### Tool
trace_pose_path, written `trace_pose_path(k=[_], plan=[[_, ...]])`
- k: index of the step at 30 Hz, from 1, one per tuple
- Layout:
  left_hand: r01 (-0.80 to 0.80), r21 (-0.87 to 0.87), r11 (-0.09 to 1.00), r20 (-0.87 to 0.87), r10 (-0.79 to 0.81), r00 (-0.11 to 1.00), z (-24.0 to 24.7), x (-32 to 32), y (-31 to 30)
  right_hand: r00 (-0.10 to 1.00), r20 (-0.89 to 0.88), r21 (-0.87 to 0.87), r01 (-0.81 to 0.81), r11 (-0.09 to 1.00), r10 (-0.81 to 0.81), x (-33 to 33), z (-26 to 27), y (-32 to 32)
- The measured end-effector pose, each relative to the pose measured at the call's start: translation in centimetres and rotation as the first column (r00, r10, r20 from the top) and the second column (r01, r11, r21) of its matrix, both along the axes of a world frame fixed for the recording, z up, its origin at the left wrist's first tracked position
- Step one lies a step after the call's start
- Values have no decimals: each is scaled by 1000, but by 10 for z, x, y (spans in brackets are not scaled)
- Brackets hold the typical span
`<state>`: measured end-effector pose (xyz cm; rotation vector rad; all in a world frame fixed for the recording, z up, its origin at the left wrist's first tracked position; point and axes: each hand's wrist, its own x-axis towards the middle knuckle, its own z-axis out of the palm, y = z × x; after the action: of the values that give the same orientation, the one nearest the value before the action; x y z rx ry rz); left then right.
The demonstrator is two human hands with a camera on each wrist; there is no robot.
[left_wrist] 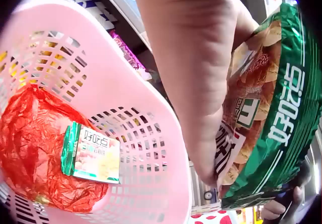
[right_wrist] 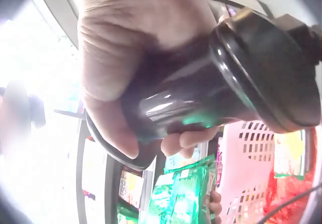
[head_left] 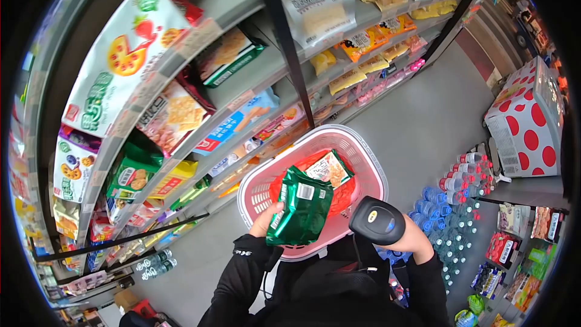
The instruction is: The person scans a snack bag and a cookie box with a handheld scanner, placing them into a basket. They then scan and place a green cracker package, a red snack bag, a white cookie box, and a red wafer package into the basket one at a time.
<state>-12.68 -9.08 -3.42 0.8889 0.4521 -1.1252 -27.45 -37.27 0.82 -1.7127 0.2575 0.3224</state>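
My left hand (head_left: 265,220) grips a green biscuit packet (head_left: 300,207) by its side, over the near left part of a pink shopping basket (head_left: 370,156). The packet's barcode faces up in the head view; in the left wrist view its front shows printed biscuits, with the thumb pressed against it. My right hand (head_left: 411,240) is wrapped around the handle of a black barcode scanner (right_wrist: 171,90), whose head lies right of the packet. Inside the basket, a white and green biscuit packet (left_wrist: 95,153) rests on a crumpled red plastic bag (left_wrist: 35,153).
Shelves of packaged snacks (head_left: 130,51) curve along the left and far side. Shrink-wrapped water bottles (head_left: 451,218) stand on the floor at right, near a white box with red dots (head_left: 526,124). A cable (right_wrist: 289,202) crosses near the basket in the right wrist view.
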Motion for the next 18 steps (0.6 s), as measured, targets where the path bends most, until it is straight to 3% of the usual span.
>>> trace_pose_path(k=[3,4,6,9,11,18], plan=[[144,-211,967,67,-133,989,-8,-2,12,999,35,1,-18,1000,18,14,13,27],[243,-163,956,93,-230,969,-4,0,17,997,70,56,33,998,-37,18,17,36],[281,-97,955,383,-224,896,0,0,15,986,133,151,77,986,-97,21,14,48],[237,-23,971,646,-167,745,12,1,20,985,151,278,43,960,-88,26,31,61],[241,-53,969,775,-113,622,19,7,24,978,197,247,21,969,-72,29,45,71],[312,-48,949,884,-105,455,33,15,59,955,287,227,6,974,-73,17,65,117]])
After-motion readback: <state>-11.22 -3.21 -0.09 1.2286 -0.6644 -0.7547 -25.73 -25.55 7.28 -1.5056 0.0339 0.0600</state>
